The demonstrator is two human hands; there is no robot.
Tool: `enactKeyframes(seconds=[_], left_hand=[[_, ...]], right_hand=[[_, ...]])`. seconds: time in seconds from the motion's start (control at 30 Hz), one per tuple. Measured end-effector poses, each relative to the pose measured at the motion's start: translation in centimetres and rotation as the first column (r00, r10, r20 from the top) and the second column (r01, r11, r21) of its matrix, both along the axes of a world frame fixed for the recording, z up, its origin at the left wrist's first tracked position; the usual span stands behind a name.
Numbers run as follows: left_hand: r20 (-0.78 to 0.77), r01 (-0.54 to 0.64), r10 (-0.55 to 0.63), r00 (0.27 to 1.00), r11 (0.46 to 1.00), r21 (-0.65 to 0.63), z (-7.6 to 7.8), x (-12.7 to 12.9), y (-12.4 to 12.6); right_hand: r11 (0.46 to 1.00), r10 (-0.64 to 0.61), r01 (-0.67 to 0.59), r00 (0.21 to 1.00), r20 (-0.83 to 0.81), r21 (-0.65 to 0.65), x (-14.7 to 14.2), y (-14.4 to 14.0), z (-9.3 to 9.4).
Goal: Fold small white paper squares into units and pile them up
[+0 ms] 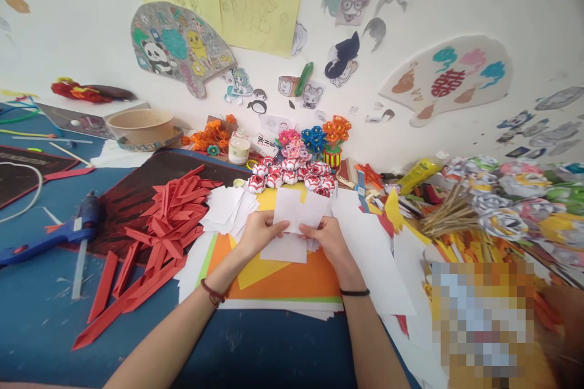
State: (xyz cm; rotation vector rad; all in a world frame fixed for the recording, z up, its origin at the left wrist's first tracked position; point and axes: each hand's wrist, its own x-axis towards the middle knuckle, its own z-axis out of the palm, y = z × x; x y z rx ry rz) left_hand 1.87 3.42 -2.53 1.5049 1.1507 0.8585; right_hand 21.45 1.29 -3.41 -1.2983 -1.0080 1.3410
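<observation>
Both hands hold a small white paper sheet (297, 209) upright over a stack of coloured paper. My left hand (263, 232) pinches its lower left, thumb in front, the fingers partly hidden behind it. On the right edge my right hand (332, 242) grips it the same way, with the two thumbs close together. A narrow notch shows in the sheet's top edge. Just below, another white paper piece (283, 251) lies on the orange sheet (274, 281). A pile of white paper squares (227, 206) is left of my left hand.
Folded red paper strips (171, 219) and a blue glue gun (84, 222) lie to the left. Red-and-white paper flowers (291, 173) stand behind the hands. At right are large white sheets (365, 255), brown sticks (449, 216) and paper flowers (502, 219). A blurred patch covers the lower right.
</observation>
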Motion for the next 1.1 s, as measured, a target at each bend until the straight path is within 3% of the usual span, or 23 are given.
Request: enactKeyframes(seconds=[0.2, 0.43, 0.7, 0.87, 0.93, 1.0, 1.1], left_hand=[[0.061, -0.072, 0.071, 0.996, 0.997, 0.008, 0.8, -0.6, 0.3], [-0.143, -0.001, 0.023, 0.989, 0.988, 0.154, 1.5, 0.5, -0.5], [-0.357, -0.007, 0.113, 0.927, 0.959, 0.284, 1.3, 1.1, -1.5], [-0.457, -0.041, 0.248, 0.854, 0.908, 0.417, 3.2, -0.6, -0.6], [-0.510, -0.077, 0.320, 0.799, 0.895, 0.440, 4.6, -2.9, 0.1], [-0.629, -0.114, 0.380, 0.678, 0.900, 0.421, 5.7, -5.7, 0.5], [-0.781, -0.166, 0.545, 0.305, 0.838, 0.520, 6.4, -8.7, -0.1]], right_hand=[[0.988, -0.134, 0.136, 0.990, -0.040, 0.072, 1.1, 0.1, 0.8], [0.982, 0.166, -0.161, 0.985, -0.046, 0.099, -1.4, -0.8, 1.7], [0.946, 0.258, -0.282, 0.954, 0.151, 0.161, -3.1, -1.5, 2.3], [0.963, 0.158, -0.201, 0.961, 0.226, 0.182, -2.2, -1.5, 2.7], [0.970, 0.060, -0.138, 0.933, 0.354, 0.201, -1.5, -1.1, 2.5], [0.967, -0.082, -0.068, 0.828, 0.555, 0.245, -0.9, -0.8, 2.0], [0.946, -0.205, -0.063, 0.647, 0.734, 0.319, -0.8, -0.6, 1.2]])
